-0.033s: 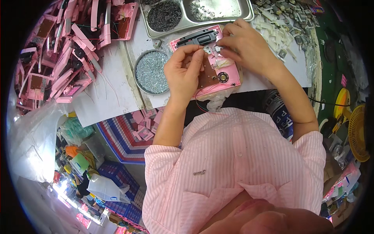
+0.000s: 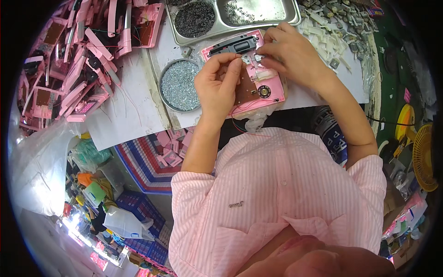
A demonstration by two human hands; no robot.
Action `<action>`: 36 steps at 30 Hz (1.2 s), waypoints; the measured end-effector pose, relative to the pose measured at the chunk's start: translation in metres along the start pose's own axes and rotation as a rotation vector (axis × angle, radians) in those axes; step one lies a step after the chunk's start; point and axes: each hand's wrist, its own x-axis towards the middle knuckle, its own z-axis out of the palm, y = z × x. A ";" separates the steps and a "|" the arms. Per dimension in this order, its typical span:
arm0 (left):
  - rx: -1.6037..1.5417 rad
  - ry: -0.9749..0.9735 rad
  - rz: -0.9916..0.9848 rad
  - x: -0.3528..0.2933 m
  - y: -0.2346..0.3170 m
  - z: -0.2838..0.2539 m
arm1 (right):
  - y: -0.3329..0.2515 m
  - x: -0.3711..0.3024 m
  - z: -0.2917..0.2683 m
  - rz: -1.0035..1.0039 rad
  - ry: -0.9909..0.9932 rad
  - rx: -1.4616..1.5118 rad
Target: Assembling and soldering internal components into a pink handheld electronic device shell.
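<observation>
A pink plastic housing [image 2: 275, 86] lies on the table in front of me, with a brown circuit board [image 2: 244, 91], a black long part [image 2: 235, 45] and a small round part [image 2: 264, 91] in it. My left hand [image 2: 217, 85] is over its left side, thumb and index finger pinched together; whatever sits between them is too small to make out. My right hand [image 2: 295, 57] reaches in from the other side, fingers curled down at small white and metallic parts [image 2: 258, 59] near the middle. Its fingertips partly hide what they grip.
A round dish of small screws [image 2: 180, 85] stands left of the housing. Beyond is a metal tray [image 2: 258, 21] holding springs and small parts. Many pink housings [image 2: 74, 69] with loose wires pile up at left. White and grey pieces [image 2: 325, 39] heap at right, and a yellow fan [image 2: 423, 157] stands below.
</observation>
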 end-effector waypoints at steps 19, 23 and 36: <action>0.631 -0.088 0.568 0.017 0.007 0.018 | 0.181 -0.257 -0.149 0.835 1.623 0.729; 0.740 -0.093 0.581 0.021 0.002 0.021 | 0.193 -0.253 -0.166 0.980 1.540 0.406; 0.855 -0.047 0.559 0.019 -0.010 0.023 | 0.043 -0.203 -0.053 0.481 0.972 1.098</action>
